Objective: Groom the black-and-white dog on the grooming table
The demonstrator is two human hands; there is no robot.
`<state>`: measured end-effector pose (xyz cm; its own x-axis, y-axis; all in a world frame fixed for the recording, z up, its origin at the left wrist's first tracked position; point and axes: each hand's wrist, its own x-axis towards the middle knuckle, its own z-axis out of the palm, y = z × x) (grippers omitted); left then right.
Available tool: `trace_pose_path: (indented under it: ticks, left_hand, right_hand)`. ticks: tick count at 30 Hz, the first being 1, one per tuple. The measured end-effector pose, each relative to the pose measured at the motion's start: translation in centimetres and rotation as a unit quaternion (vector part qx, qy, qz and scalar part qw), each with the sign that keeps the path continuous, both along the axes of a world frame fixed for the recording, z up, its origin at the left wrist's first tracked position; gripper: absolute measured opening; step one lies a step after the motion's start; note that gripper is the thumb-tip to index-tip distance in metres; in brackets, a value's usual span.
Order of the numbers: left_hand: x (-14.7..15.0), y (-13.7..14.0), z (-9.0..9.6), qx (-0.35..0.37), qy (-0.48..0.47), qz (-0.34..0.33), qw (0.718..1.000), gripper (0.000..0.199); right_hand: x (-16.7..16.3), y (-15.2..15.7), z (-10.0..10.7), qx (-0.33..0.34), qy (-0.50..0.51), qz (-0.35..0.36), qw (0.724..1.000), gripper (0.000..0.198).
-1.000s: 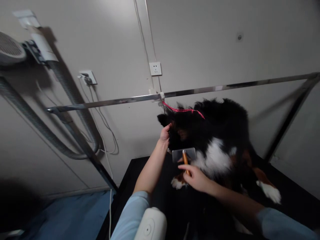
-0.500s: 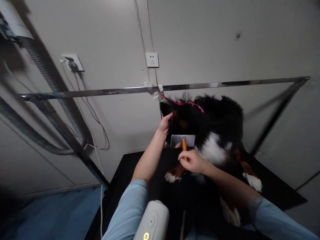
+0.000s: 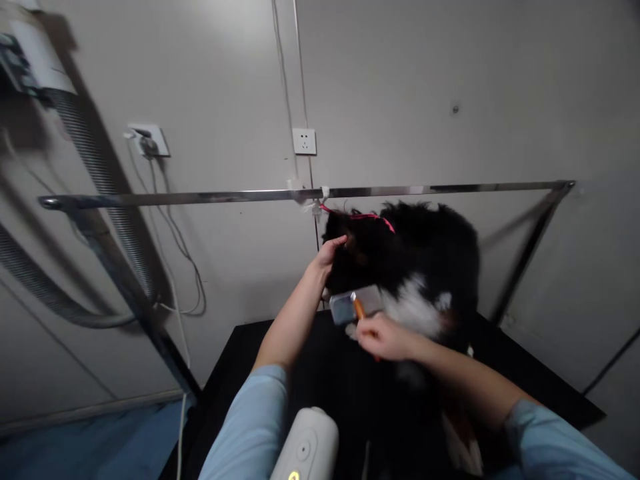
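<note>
A black dog (image 3: pixel 430 247) with a white chest and brown markings is on the black table (image 3: pixel 320 400). My left hand (image 3: pixel 331 253) grips the side of the dog's head, thumb on top and the other fingers hidden. In my right hand (image 3: pixel 383 335) is a slicker brush (image 3: pixel 356 304) with an orange handle and a flat rectangular head. The fingers wrap the handle. The brush head is tilted in front of the dog's chest, below its muzzle; whether it touches the fur is unclear. A pink-red lead (image 3: pixel 367 216) runs from the dog's neck to the metal bar.
A metal bar (image 3: pixel 225 197) on slanted posts crosses behind the table. At the left hang a ribbed hose (image 3: pixel 85 133) and cables. A white device (image 3: pixel 307 443) with a yellow light juts up at the bottom centre. Sockets (image 3: pixel 305 141) are on the wall.
The brush has moved down and slightly left, and its head has tilted. My left hand stays at the dog's head. The view has shifted a little.
</note>
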<state>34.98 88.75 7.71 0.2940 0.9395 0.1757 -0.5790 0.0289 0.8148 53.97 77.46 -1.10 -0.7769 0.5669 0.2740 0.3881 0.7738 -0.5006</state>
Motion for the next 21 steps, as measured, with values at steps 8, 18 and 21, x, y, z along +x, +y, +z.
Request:
trace_pose_path:
  ticks: [8,18,21]
  left_hand:
    - [-4.3,-2.5,-0.2,-0.079,0.013,0.018,0.997,0.022]
    - [-5.3,-1.1,2.1,-0.017,0.085,0.076,0.993,0.012]
    - [-4.9,-0.4,2.2,-0.016,0.097,0.092,0.991,0.015]
  right_hand:
    - [-5.1,0.3,-1.1,0.09,-0.076,-0.001,0.993,0.018]
    - [-7.4,1.2,1.2,0.191,-0.114,-0.132,0.966,0.023]
    - [-7.8,2.3,1.1,0.139,-0.172,-0.138,0.965,0.022]
